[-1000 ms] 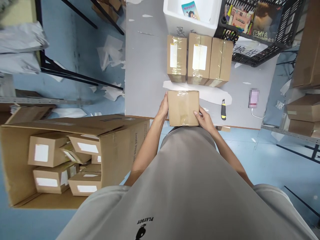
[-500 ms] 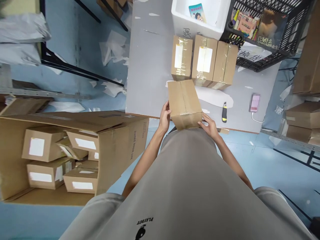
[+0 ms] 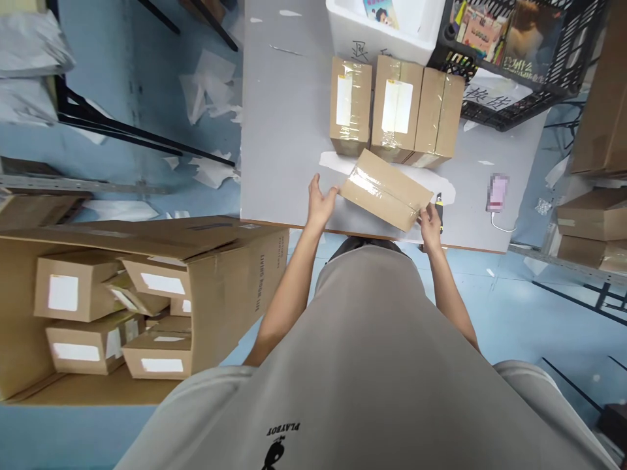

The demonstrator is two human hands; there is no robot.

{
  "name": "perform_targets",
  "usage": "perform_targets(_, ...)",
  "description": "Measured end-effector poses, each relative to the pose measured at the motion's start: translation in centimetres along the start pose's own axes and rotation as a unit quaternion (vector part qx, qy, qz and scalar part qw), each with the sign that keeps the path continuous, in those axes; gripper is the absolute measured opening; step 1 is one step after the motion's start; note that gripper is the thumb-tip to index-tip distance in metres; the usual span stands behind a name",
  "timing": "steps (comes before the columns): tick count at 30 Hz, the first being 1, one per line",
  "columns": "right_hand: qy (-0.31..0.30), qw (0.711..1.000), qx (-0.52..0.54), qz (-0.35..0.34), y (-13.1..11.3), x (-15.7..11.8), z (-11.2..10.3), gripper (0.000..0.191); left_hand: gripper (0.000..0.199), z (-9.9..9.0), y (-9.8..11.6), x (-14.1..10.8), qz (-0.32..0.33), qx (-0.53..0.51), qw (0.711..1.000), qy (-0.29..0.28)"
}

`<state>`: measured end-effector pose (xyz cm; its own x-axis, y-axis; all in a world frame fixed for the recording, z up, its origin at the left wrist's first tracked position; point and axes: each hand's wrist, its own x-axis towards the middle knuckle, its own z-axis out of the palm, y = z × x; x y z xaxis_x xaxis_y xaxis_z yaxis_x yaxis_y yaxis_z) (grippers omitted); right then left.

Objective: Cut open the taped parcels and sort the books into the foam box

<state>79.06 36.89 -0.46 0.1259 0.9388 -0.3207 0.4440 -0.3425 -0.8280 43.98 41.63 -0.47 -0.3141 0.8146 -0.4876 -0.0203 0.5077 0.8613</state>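
A taped cardboard box is tilted over the near part of the grey table, its long side slanting down to the right. My right hand pinches its lower right corner. At the other end, my left hand has its thumb and fingers spread, with the fingertips close to the box's left corner; whether they touch it I cannot tell. Partly hidden behind the box and my right hand is a black and yellow utility knife. A white paper strip lies beneath the box.
Three taped boxes stand in a row behind, before a white bin and a black crate of books. A phone with a cable lies on the table at right. A large carton at left holds several boxes.
The box has turned from nearly straight to a slant and moved right, showing another taped face. My left hand has let go of its side and spread; my right hand has shifted right with its corner.
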Motion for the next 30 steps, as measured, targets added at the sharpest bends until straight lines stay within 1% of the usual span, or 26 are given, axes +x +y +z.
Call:
perform_targets(2, -0.004, 0.998, 0.056, 0.042, -0.7, -1.1, 0.2, 0.083, 0.055, 0.7, 0.7, 2.4, -0.009, 0.0, 0.998, -0.057)
perform_targets(3, -0.004, 0.996, 0.073, 0.056, -1.2, -1.5, 0.3, 0.085, 0.046, 1.1, 1.1, 3.0, -0.007, -0.001, 0.996, -0.089)
perform_targets(4, -0.007, 0.996, 0.074, 0.056, -1.6, -1.9, 0.4, 0.089, 0.038, 1.5, 1.3, 3.2, -0.002, 0.001, 0.994, -0.112)
perform_targets(5, -0.009, 0.996, 0.068, 0.048, -2.0, -2.0, 0.3, 0.092, 0.031, 1.8, 1.5, 3.0, 0.004, 0.008, 0.992, -0.123)
perform_targets(7, 0.0, 0.999, 0.045, 0.026, -2.5, -2.0, 0.1, 0.096, 0.022, 1.8, 1.6, 1.9, 0.005, 0.035, 0.993, -0.113)
perform_targets(9, 0.023, 0.999, 0.02, 0.01, -2.6, -1.6, -0.4, 0.095, 0.018, 1.3, 1.3, 0.2, -0.002, 0.068, 0.993, -0.096)
perform_targets(11, 0.04, 0.999, 0.01, 0.006, -2.3, -1.1, -0.9, 0.089, 0.016, 0.4, 0.5, -1.7, -0.009, 0.094, 0.991, -0.098)
perform_targets(13, 0.033, 0.999, 0.012, 0.017, -1.6, -0.6, -1.2, 0.082, 0.016, -0.2, -0.5, -3.3, -0.027, 0.112, 0.987, -0.108)
perform_targets(15, 0.007, 0.999, 0.026, 0.038, -0.8, -0.1, -1.6, 0.077, 0.019, -0.6, -1.4, -4.1, -0.048, 0.126, 0.985, -0.112)
perform_targets(17, -0.003, 0.997, 0.043, 0.061, -0.1, 0.6, -2.1, 0.079, 0.023, -0.6, -1.7, -3.7, -0.062, 0.129, 0.984, -0.103)
perform_targets(18, 0.005, 0.996, 0.048, 0.07, 0.2, 1.1, -2.4, 0.083, 0.027, -0.5, -1.6, -2.9, -0.065, 0.125, 0.986, -0.091)
perform_targets(20, 0.041, 0.995, 0.053, 0.079, 0.7, 2.8, -3.4, 0.095, 0.035, -0.1, -0.7, -0.4, -0.062, 0.106, 0.991, -0.051)
perform_targets(23, 0.091, 0.991, 0.066, 0.072, 0.8, 7.0, -4.9, 0.107, 0.05, 0.5, 1.9, 4.5, -0.045, 0.066, 0.997, -0.001)
perform_targets(26, 0.116, 0.988, 0.078, 0.071, 0.2, 12.5, -5.6, 0.112, 0.062, 1.4, 4.8, 8.9, -0.032, 0.029, 0.999, 0.003)
perform_targets(28, 0.121, 0.986, 0.076, 0.081, -0.3, 16.0, -5.5, 0.117, 0.068, 2.2, 6.2, 11.0, -0.03, 0.023, 0.999, 0.0)
perform_targets(30, 0.108, 0.987, 0.086, 0.079, -0.8, 18.7, -4.9, 0.117, 0.074, 3.2, 7.0, 12.4, -0.032, 0.035, 0.999, -0.006)
